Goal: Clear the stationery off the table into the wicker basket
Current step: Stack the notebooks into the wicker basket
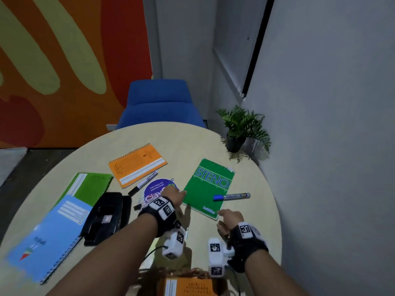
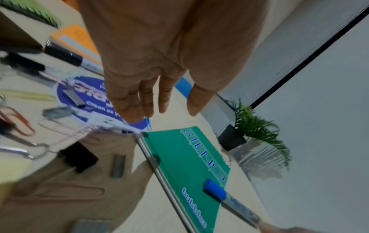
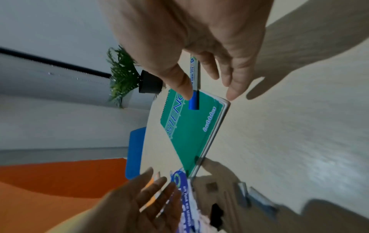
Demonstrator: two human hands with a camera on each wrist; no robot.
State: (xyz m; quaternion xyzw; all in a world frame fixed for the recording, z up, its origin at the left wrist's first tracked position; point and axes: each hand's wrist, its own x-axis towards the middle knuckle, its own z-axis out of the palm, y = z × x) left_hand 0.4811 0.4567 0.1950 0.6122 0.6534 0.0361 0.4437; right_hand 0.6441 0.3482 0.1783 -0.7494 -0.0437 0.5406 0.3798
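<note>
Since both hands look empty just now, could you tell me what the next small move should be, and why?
Probably the right hand should close on the blue marker: it lies loose across the green steno pad, just beyond the open fingers, and would likely roll off if the pad were lifted first.

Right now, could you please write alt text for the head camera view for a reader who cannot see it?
Two bare hands, the left hand and right hand, reach with open fingers toward a green notebook with a blue marker lying on it. Other notebooks, a black hole punch and a potted plant share the round table.

Matt pale wood-look table
</note>
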